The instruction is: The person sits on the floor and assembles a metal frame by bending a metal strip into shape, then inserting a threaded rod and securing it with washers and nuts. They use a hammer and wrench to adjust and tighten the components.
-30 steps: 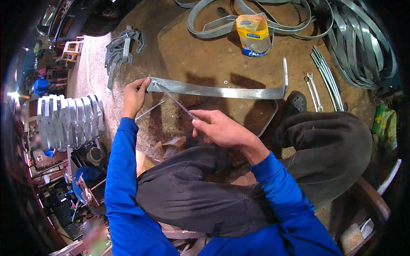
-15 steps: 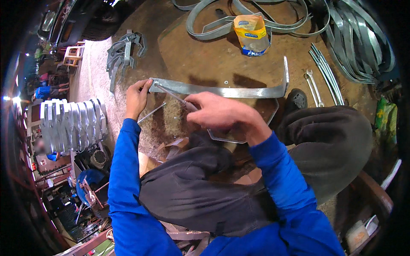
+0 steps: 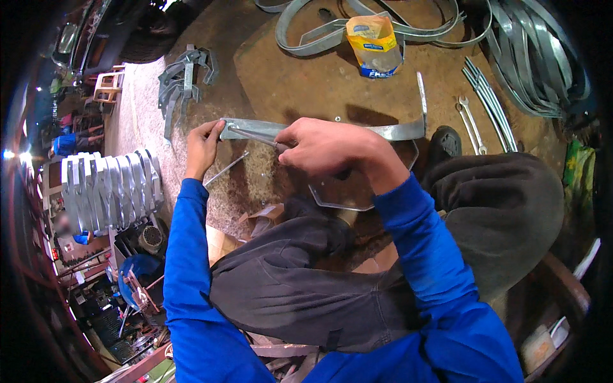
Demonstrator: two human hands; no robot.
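A bent flat metal strip point(image 3: 396, 131) lies across in front of me, its right end turned up into an upright leg. Its left end is pinched between the thumb and fingers of my left hand point(image 3: 203, 148). My right hand point(image 3: 332, 148) is closed around a slim, tapered metal tool point(image 3: 255, 136), whose tip rests at or just over the strip near my left hand. The tool's rear part is hidden in my palm, so its exact kind does not show. Below the strip, a thin metal rod point(image 3: 227, 170) slants beside my left wrist.
A yellow and blue pouch point(image 3: 375, 48) stands ahead, near large metal hoops point(image 3: 297, 41). To the right lie two wrenches point(image 3: 471, 127), several rods point(image 3: 491, 105) and coiled strips point(image 3: 536, 57). Bent brackets point(image 3: 187, 83) are heaped at far left, with stacked metal bands point(image 3: 112, 188) nearer.
My right hand has moved up a little, and the tapered tool now lies flatter, more nearly along the strip. My left hand keeps its pinch on the strip's end.
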